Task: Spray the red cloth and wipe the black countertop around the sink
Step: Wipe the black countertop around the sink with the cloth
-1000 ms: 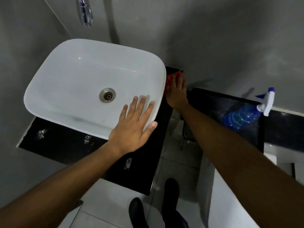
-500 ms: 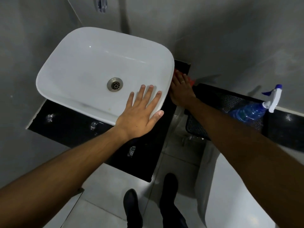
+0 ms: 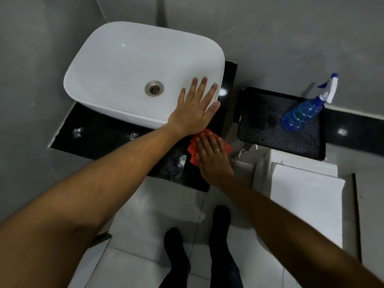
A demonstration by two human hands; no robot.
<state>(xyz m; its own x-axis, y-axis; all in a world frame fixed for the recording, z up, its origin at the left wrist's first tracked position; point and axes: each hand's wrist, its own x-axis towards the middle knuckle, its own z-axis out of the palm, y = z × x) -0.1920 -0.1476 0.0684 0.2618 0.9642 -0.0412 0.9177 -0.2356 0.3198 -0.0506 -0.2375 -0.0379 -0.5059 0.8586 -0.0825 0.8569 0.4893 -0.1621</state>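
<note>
Grey walls close in around the black countertop (image 3: 99, 140), with the white sink (image 3: 128, 65) sitting on top. Off to the right, a blue spray bottle (image 3: 303, 113) lies on a black tray (image 3: 291, 140). The left hand (image 3: 195, 109) rests flat and spread on the sink's rim, gripping nothing. The right hand (image 3: 212, 156) presses the red cloth (image 3: 194, 150) flat onto the counter's front right corner. Sliding further, the cloth could slip over that edge, I'd guess. No readable labels anywhere.
</note>
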